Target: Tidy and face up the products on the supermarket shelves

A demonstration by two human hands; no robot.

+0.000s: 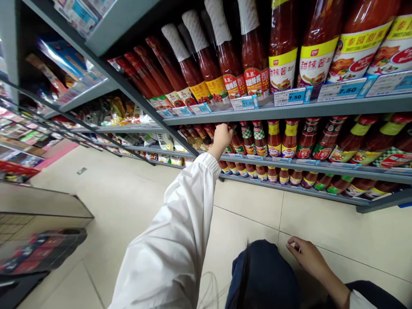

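Note:
My left hand [222, 137], in a white sleeve, reaches into the middle shelf among the red sauce bottles. Its fingers curl round the top of a bottle there; the back of the hand hides most of the grip. Just right of it stands a sauce bottle [238, 145] with a green label. More bottles with green checked necks [247, 138] follow along the row. Low at the right, my right hand [305, 256] hangs above the floor beside my dark-clothed knee [262, 274]. Its fingers are loosely bent and apart, holding nothing.
Over my left hand runs a shelf edge [283, 108] with price tags, bearing tall chili sauce bottles [230, 73]. A lower shelf holds small sauce bottles [272, 174]. A dark metal post [141, 92] divides the shelving. At left stands a blurred display case [41, 201] on the tiled floor [128, 189].

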